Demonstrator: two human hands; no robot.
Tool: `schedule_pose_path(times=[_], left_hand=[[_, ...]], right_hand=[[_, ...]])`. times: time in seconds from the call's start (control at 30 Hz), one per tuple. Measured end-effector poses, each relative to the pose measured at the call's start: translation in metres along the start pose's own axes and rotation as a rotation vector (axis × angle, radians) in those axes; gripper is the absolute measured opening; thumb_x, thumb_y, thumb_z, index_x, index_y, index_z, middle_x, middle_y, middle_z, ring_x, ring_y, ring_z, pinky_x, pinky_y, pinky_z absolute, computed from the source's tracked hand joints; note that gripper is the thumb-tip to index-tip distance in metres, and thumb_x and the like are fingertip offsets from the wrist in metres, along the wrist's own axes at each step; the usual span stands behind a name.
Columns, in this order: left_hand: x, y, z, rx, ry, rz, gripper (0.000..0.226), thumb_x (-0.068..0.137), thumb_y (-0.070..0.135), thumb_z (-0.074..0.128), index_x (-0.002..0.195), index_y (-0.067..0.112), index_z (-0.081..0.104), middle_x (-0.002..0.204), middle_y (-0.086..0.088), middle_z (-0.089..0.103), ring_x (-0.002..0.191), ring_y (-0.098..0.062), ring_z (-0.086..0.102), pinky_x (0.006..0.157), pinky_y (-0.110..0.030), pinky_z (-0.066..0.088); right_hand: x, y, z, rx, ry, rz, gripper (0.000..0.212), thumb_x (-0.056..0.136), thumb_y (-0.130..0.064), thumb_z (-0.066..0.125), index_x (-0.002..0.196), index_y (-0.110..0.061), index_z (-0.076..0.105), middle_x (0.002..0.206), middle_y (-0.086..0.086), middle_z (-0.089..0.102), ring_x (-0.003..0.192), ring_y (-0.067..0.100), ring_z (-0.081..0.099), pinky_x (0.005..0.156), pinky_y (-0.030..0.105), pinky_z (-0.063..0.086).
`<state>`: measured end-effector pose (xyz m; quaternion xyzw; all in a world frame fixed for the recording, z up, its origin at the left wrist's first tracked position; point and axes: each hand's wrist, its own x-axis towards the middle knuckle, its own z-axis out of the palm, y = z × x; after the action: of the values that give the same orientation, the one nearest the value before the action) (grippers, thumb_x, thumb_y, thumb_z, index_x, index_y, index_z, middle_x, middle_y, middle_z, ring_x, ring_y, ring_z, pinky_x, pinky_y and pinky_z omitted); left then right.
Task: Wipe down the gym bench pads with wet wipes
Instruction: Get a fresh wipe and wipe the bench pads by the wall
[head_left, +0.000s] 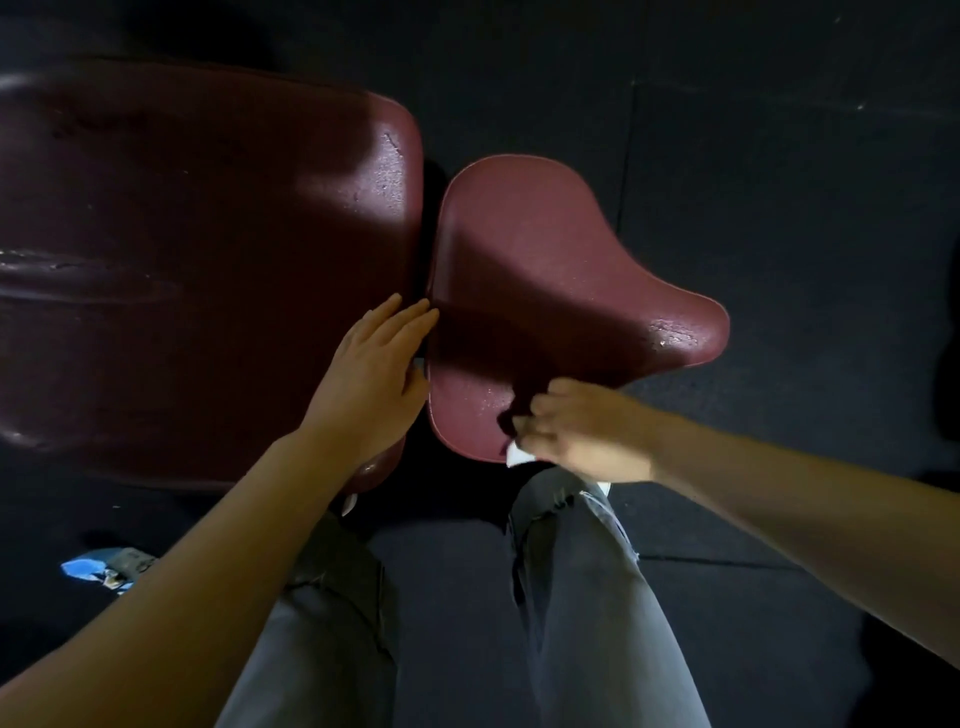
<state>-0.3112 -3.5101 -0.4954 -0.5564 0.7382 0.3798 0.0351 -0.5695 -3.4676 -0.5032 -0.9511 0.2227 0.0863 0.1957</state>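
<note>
Maroon pads (545, 270), two; one white wipe (516, 456), right hand (587, 431).

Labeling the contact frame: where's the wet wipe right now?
Head view, right of centre: the wet wipe is held in the right hand at the near edge of the seat pad.

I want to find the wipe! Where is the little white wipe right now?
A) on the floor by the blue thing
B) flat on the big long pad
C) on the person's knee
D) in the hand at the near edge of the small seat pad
D: a white corner of the wipe peeks out under the right hand, whose fingers curl round it at the near edge of the small seat pad.
</note>
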Motion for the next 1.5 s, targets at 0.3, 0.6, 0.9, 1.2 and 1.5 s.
schedule_pose_path(times=[0.3,0.6,0.9,1.2,1.5], left_hand=[[0.009,0.013,0.01,0.03,0.013,-0.003,0.063,0.096,0.012,0.054,0.154,0.017,0.03,0.163,-0.001,0.023,0.152,-0.019,0.011,0.121,-0.032,0.007],[0.015,0.033,0.01,0.088,-0.041,0.086,0.068,0.093,0.011,0.055,0.155,0.019,0.027,0.166,0.001,0.012,0.153,-0.018,0.007,0.12,-0.031,0.006],[0.023,0.042,0.019,0.093,-0.025,0.075,0.069,0.093,0.012,0.055,0.155,0.019,0.026,0.166,0.0,0.012,0.153,-0.017,0.006,0.118,-0.028,0.002],[0.022,0.039,0.016,0.099,-0.045,0.073,0.069,0.093,0.012,0.056,0.155,0.017,0.028,0.165,-0.002,0.014,0.153,-0.02,0.009,0.123,-0.038,0.01],[0.028,0.05,0.022,0.086,-0.016,0.084,0.066,0.092,0.011,0.055,0.153,0.015,0.032,0.165,-0.004,0.016,0.152,-0.023,0.012,0.123,-0.044,0.014]], right_hand=[[0.032,0.123,-0.033,-0.042,0.475,0.711,0.02,0.094,-0.022,0.048,0.092,-0.01,0.063,0.077,0.014,0.064,0.074,0.035,0.056,0.067,0.038,0.037],[-0.033,0.013,0.013,-0.007,0.139,0.107,0.018,0.079,-0.01,0.069,0.097,-0.016,0.071,0.084,-0.005,0.066,0.071,0.018,0.057,0.066,0.03,0.036],[0.006,0.116,-0.023,-0.031,0.41,0.786,0.023,0.097,-0.019,0.045,0.102,-0.007,0.064,0.089,0.012,0.067,0.085,0.034,0.054,0.077,0.042,0.035],[-0.066,0.028,0.03,0.065,0.327,0.348,0.02,0.092,-0.013,0.054,0.101,-0.011,0.072,0.086,-0.002,0.069,0.085,0.019,0.046,0.075,0.031,0.034],[-0.053,0.096,-0.003,0.062,0.508,0.956,0.022,0.095,-0.022,0.047,0.092,-0.009,0.063,0.081,0.01,0.066,0.078,0.033,0.054,0.072,0.041,0.034]])
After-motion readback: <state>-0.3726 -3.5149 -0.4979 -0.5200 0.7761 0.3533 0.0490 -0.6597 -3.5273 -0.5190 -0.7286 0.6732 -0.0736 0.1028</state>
